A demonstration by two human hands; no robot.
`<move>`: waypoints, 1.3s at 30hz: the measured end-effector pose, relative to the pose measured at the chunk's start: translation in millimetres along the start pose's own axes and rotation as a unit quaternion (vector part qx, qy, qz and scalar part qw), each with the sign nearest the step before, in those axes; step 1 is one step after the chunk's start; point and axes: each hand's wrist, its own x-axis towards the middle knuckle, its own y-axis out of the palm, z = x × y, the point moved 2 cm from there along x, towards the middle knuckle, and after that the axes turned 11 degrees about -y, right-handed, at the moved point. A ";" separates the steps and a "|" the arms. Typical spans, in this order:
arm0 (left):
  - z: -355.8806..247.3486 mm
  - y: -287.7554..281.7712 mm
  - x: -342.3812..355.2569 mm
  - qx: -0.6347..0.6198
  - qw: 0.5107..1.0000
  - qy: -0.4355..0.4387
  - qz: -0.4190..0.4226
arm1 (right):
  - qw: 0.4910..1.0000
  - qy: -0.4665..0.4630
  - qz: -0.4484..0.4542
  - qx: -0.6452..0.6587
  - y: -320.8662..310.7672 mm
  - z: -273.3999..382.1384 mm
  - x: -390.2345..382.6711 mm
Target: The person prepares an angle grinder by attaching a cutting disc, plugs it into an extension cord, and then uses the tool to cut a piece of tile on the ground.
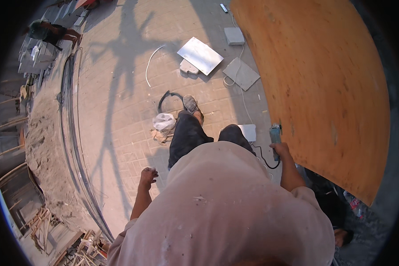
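My right hand grips a small teal angle grinder by its body. The grinder's head rests by the left edge of a large orange-brown wooden board, and I cannot tell whether they touch. A dark cord loops away from the tool toward my legs. My left hand hangs at my left side over the paving, its fingers loosely curled with nothing visible in them. Beside my right knee lies a white tile, partly hidden by my leg.
Ahead on the brick paving lie a white slab, a grey slab and a pale block. A plastic bag and a black hose are near my foot. Long cables run along the left. A person bends far left.
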 end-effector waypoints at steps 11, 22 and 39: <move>-208.5 -60.1 108.2 -0.077 0.994 -0.081 0.008 | 0.987 0.141 0.043 -0.063 44.8 161.6 -17.0; -551.8 -37.1 149.5 -0.034 0.971 0.225 0.077 | 0.990 0.025 0.055 -0.126 69.9 352.7 121.2; -438.9 172.0 224.6 0.413 0.892 0.185 0.027 | 0.979 0.084 -0.045 -0.179 230.9 351.7 574.8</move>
